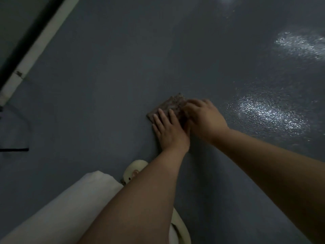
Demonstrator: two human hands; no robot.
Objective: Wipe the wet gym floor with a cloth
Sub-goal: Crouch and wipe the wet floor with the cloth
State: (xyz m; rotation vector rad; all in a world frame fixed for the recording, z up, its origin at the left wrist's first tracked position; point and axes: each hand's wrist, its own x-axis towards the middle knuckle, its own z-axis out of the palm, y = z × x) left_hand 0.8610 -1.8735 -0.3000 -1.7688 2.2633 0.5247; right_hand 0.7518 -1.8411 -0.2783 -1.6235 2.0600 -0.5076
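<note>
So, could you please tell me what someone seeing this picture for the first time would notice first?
Most likely the two hands at the centre: the left hand lies flat with straight fingers on a small brownish cloth on the dark grey floor, and the right hand rests on the cloth's right part. Next, the shiny wet patches glinting to the right of the hands and further off at the upper right.

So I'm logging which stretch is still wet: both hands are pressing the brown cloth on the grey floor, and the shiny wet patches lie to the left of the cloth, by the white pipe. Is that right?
Not quite. The head view shows the shiny wet patches to the right of the brown cloth, away from the white pipe. The rest holds: the left hand and right hand both press the cloth on the grey floor.
</note>
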